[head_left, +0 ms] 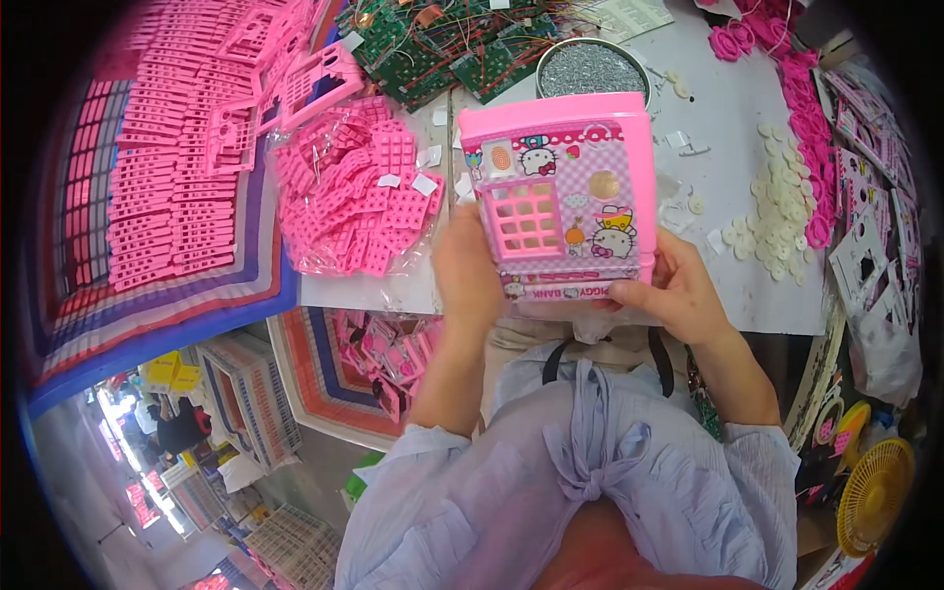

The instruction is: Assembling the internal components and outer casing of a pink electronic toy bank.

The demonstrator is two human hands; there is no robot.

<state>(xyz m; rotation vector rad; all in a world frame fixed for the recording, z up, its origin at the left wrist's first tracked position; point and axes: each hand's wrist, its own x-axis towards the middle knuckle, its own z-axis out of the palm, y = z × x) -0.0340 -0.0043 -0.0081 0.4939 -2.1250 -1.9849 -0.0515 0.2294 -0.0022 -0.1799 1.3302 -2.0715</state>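
Between my two hands stands a pink plastic toy housing (590, 167), tilted toward me above the near edge of the table. Its printed front has checks, cartoon cats and a grid of square openings, with a round hole at upper right. My left hand (468, 264) is closed on its left side, the fingertips hidden behind it. At the lower right corner my right hand (683, 293) grips it, thumb on the front and fingers bent around the side.
A clear bag of pink keypad pieces (359, 197) lies left of the housing. Beyond are green circuit boards (413, 54) with wires and a round tin of screws (590, 69). Cream discs (777, 211) lie at right. A blue-rimmed crate (265, 221) holds stacked pink frames (182, 147).
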